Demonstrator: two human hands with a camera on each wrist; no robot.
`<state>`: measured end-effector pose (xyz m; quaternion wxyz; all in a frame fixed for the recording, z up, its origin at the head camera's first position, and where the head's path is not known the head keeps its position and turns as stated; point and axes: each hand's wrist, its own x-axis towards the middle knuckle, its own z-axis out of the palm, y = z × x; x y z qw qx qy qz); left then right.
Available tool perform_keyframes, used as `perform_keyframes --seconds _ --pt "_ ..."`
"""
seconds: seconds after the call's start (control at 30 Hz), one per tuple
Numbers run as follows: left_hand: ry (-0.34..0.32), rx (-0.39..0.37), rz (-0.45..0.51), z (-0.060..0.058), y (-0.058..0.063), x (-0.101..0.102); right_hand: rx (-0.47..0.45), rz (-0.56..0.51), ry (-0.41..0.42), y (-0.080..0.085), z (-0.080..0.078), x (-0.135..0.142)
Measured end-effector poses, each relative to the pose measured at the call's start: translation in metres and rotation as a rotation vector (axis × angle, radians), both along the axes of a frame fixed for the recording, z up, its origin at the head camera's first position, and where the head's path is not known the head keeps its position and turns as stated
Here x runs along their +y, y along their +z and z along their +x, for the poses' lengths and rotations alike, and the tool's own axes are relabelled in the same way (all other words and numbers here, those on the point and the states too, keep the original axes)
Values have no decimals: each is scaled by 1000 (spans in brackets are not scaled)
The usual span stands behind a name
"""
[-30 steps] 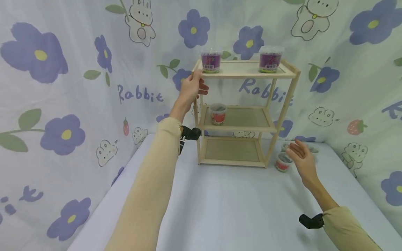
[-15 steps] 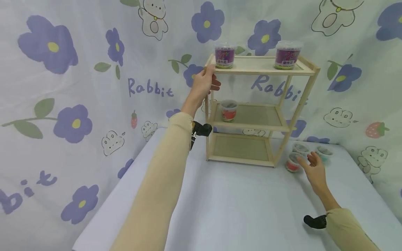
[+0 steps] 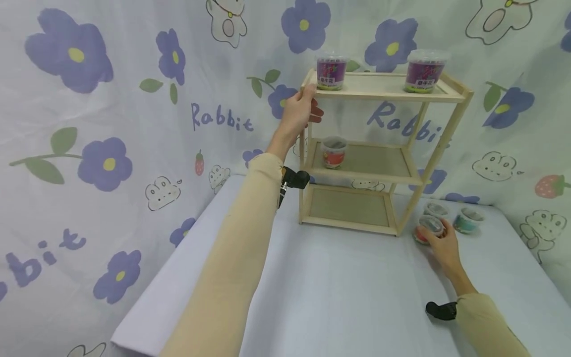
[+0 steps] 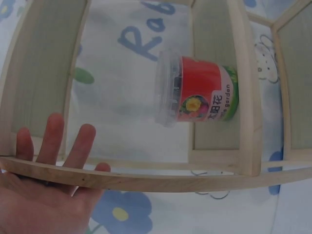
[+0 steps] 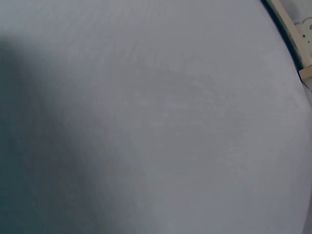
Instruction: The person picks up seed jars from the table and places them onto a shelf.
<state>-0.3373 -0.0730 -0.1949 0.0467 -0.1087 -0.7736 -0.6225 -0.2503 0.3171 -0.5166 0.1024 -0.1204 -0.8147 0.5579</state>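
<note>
My left hand [image 3: 297, 113] grips the top left corner of a three-tier wooden shelf rack [image 3: 357, 228]. In the left wrist view, the fingers [image 4: 80, 144] pass behind its slim post. My right hand [image 3: 446, 248] holds a clear plastic cup with a red label [image 3: 428, 227] on the table just right of the rack, thumb on one side and fingers at the rim. Another red-labelled cup [image 3: 333, 153] stands on the middle tier; its label, with a yellow flower, shows in the left wrist view. The right wrist view shows neither the right hand nor its cup.
Two purple-labelled cups [image 3: 331, 74] stand on the top tier, one at each end. Close behind my right hand are a teal-labelled cup [image 3: 467, 220] and another clear cup [image 3: 436, 210]. White cloth [image 3: 339, 287] covers the table; a printed curtain [image 3: 223, 89] hangs behind.
My right hand has moved in to the red-labelled cup beside the rack and taken hold of it. My left hand stays on the rack's corner while the head view shifts.
</note>
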Motion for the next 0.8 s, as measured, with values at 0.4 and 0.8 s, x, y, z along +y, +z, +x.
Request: perform_keyframes --seconds 0.4,0.8 --pt "2 -1 -6 0 2 -1 -1 54 -30 4 7 -2" --pt "9 -4 17 2 2 -1 26 47 -3 15 38 6"
